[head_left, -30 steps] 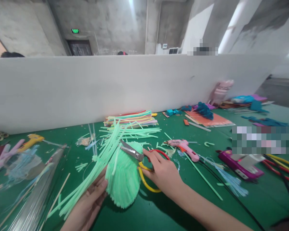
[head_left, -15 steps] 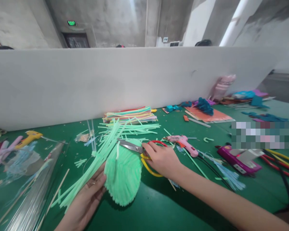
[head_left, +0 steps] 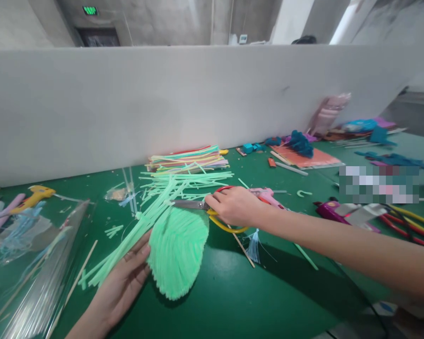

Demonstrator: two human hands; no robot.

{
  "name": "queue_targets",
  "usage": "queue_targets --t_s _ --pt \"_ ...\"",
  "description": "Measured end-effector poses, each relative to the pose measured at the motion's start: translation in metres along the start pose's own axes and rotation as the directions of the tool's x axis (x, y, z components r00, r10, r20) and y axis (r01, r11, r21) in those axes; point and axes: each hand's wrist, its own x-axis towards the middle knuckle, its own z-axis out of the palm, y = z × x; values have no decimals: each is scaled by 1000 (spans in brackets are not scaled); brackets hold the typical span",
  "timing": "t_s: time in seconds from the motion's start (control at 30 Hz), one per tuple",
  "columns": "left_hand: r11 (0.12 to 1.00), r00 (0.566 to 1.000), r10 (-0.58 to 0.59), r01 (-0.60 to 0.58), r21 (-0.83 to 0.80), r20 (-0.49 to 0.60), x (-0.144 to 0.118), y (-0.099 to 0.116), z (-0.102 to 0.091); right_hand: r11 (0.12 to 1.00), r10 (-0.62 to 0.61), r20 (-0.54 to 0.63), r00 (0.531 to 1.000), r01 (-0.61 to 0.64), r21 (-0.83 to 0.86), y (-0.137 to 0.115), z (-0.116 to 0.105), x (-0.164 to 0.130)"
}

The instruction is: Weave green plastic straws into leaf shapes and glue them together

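My left hand [head_left: 127, 278] grips the left edge of a light-green fuzzy leaf [head_left: 178, 254] built from pipe cleaners, its thumb in front. A bundle of long green pipe cleaners [head_left: 141, 226] runs past that hand up to the leaf's top; whether the fingers also hold it I cannot tell. In my right hand [head_left: 233, 205] is a pair of scissors [head_left: 189, 204] with red and yellow handles. Their blades point left across the leaf's upper end, tips beside the green strands, and look nearly closed.
Loose green pipe cleaners and a multicoloured pile [head_left: 187, 159] lie beyond the leaf. A pink glue gun [head_left: 268, 195] is behind my right arm, a yellow one [head_left: 37, 195] at left. Clear plastic sleeves [head_left: 45, 278], a blue tassel [head_left: 254, 247] and a purple power strip [head_left: 328, 214] surround the work. A white partition [head_left: 162, 103] stands behind.
The view has tilted down slightly. A short strand that stood over the leaf's upper left no longer shows there. The scissors now lie flatter across the leaf's top.
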Motion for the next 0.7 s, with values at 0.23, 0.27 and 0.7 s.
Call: queue_targets --t_s 0.23,0.27,0.7 --pt "1000 999 -24 23 7 21 0 1 0 1000 -25 76 997 26 -8 3 -9 0" --pt "1000 999 -24 24 8 26 -1 1 0 1000 -28 87 996 29 -12 3 -11 0" --pt "997 997 -66 68 -35 50 0 2 -5 995 -79 59 995 83 -53 9 -8 -4"
